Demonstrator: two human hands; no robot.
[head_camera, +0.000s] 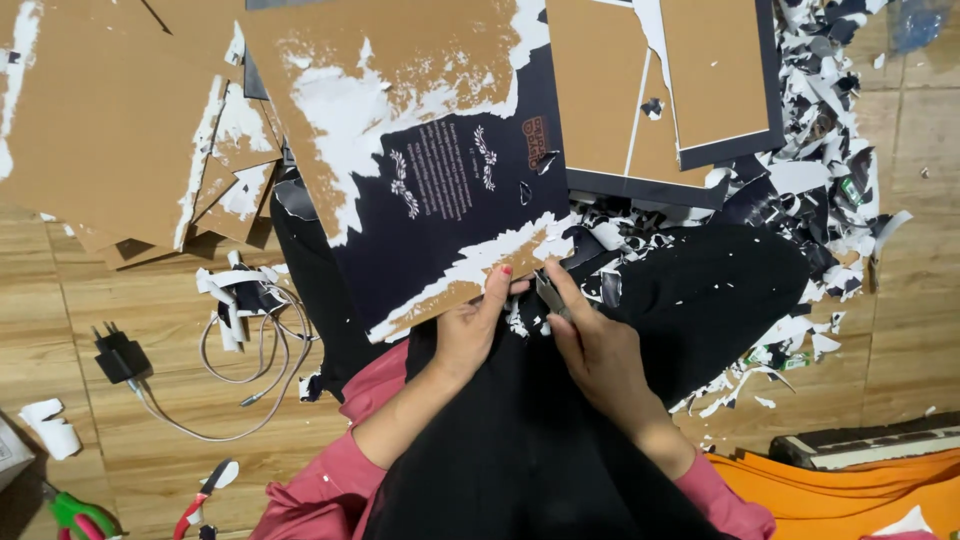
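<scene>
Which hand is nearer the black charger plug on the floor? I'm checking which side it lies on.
Left. The left hand grips the cardboard sheet's lower edge, on the side toward the charger plug; the right hand is farther away, beyond the left.

Passage from the hands toward 12 o'clock is blocked by the large cardboard sheet (420, 150), with a framed board (665, 95) at 1 o'clock and a stack of stripped boards (120, 130) at 10 o'clock. Torn paper scraps (820, 180) clutter 2 to 4 o'clock. At 8 o'clock the wooden floor (130, 470) is partly open, obstructed by a charger with cable (125, 357), scissors (75, 515) and pliers (200, 500).
</scene>
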